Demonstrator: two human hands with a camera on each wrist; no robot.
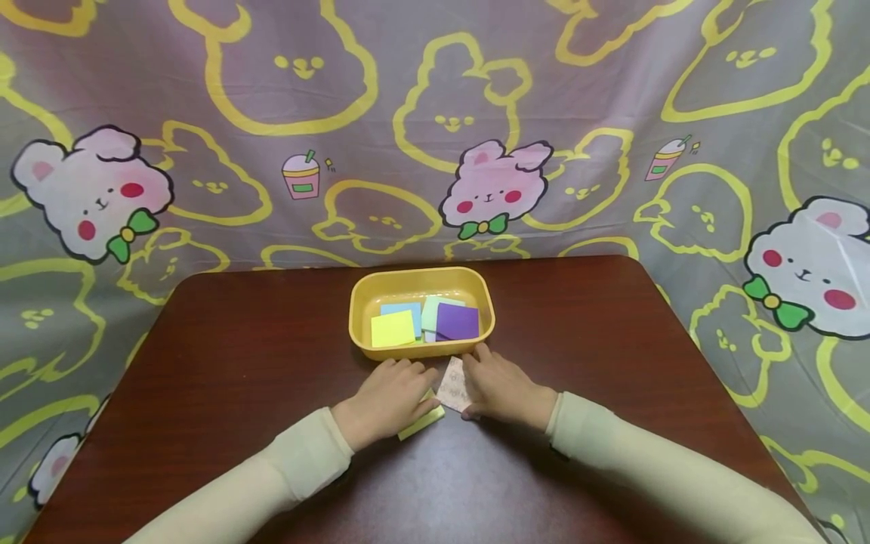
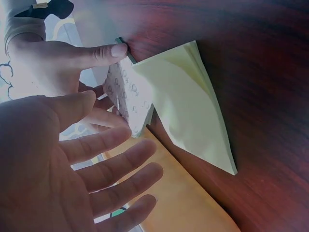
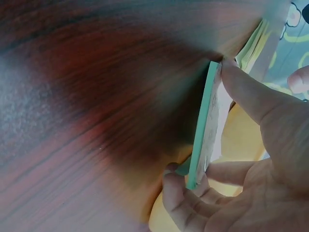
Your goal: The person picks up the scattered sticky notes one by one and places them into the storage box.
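Observation:
My right hand (image 1: 506, 389) pinches a sticky note pad (image 1: 451, 387) by its edges, thumb on one side and fingertips on the other. Its face carries a pale pattern, and the right wrist view shows a mint green side (image 3: 203, 130). Beside it, a pale yellow sticky note pad (image 2: 178, 96) lies near the table's middle, its sheets slightly fanned. My left hand (image 1: 390, 397) is over this yellow pad, partly covering it in the head view. In the left wrist view the left fingers (image 2: 125, 159) are spread and nearly straight, with the thumb apart.
Just beyond both hands stands a yellow plastic bin (image 1: 421, 353). Inside lie several pads, among them a bright yellow pad (image 1: 392, 329), a blue pad (image 1: 401, 309) and a purple pad (image 1: 457, 323). A patterned curtain (image 1: 381, 91) surrounds the dark wooden table (image 1: 258, 340).

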